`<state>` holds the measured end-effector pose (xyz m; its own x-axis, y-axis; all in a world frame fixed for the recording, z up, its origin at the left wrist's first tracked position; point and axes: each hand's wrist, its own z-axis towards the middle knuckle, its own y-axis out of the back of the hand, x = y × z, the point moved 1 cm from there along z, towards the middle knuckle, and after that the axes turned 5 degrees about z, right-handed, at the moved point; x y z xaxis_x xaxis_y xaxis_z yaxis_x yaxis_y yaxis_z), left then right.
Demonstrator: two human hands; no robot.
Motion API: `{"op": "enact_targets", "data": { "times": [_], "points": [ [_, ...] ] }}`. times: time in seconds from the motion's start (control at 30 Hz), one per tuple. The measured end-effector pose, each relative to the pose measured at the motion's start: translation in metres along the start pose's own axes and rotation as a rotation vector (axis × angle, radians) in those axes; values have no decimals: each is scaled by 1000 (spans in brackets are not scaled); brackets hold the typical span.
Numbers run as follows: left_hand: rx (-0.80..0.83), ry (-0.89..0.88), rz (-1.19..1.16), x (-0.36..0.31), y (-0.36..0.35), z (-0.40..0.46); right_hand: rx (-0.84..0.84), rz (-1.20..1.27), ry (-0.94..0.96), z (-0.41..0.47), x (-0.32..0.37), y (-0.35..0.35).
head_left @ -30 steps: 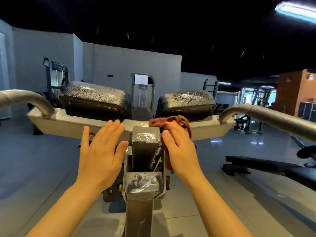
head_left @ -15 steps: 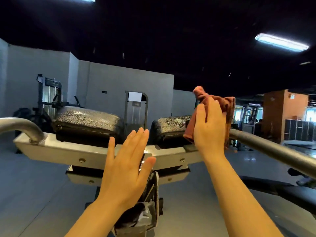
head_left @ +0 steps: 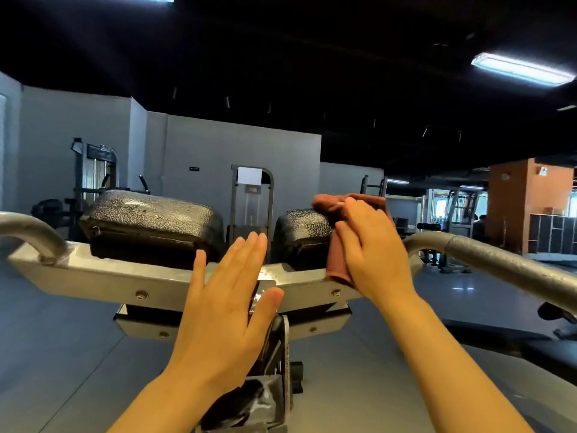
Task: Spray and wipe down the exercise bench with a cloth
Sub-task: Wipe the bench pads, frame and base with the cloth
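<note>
Two black cracked pads sit on a grey metal crossbar (head_left: pixel 93 278): the left pad (head_left: pixel 153 226) and the right pad (head_left: pixel 301 235). My right hand (head_left: pixel 373 248) presses a reddish-brown cloth (head_left: pixel 337 260) flat against the right pad's near right side, fingers straight. My left hand (head_left: pixel 224 307) hovers open with straight fingers in front of the crossbar's middle, above the machine's central post (head_left: pixel 274 354). No spray bottle is in view.
Curved grey handle bars stick out on the left (head_left: pixel 31 228) and on the right (head_left: pixel 499 264). A black flat bench (head_left: pixel 515 342) lies low at the right. Other gym machines (head_left: pixel 93 173) stand by the far grey wall.
My right hand brought the cloth down from in the air onto the right pad. My left hand stayed open near the crossbar's middle. The view tilted slightly.
</note>
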<state>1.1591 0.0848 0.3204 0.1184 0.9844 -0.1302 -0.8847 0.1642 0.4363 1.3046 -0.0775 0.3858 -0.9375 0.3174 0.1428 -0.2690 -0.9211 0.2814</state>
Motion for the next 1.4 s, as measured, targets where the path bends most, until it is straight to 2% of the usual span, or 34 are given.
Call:
{"op": "enact_targets", "data": {
  "times": [0.1,0.2,0.33,0.43,0.53,0.7,0.8,0.87,0.97,1.07,1.17,1.3,1.4],
  "points": [
    [-11,26,-49,-3,-4,2,-115,67,-217,2,-10,0],
    [-18,31,-62,-3,-5,1,-165,23,-62,9,20,-20],
    [-31,20,-44,-4,-4,2,82,11,196,2,62,-51],
    [-30,29,-41,-2,-3,1,159,-53,288,2,58,-45],
    [-27,31,-50,0,-2,0,110,-21,183,6,29,-17],
    [-23,27,-69,0,-6,2,-87,67,-186,1,-9,2],
    [-2,38,-73,0,-6,2,-122,24,-91,4,9,-11],
    [5,50,-75,-1,-5,2,-55,29,20,5,34,-23],
    [21,75,-107,-5,-2,2,152,173,31,5,70,-29],
    [61,170,-319,-4,12,8,372,441,-276,7,84,-9],
    [-34,117,-339,-6,26,25,424,752,-477,4,85,13],
    [-105,131,-452,-22,36,35,477,1107,-602,-6,87,28],
    [-61,116,-451,-32,46,31,512,1239,-647,-13,84,38]
  ]
}}
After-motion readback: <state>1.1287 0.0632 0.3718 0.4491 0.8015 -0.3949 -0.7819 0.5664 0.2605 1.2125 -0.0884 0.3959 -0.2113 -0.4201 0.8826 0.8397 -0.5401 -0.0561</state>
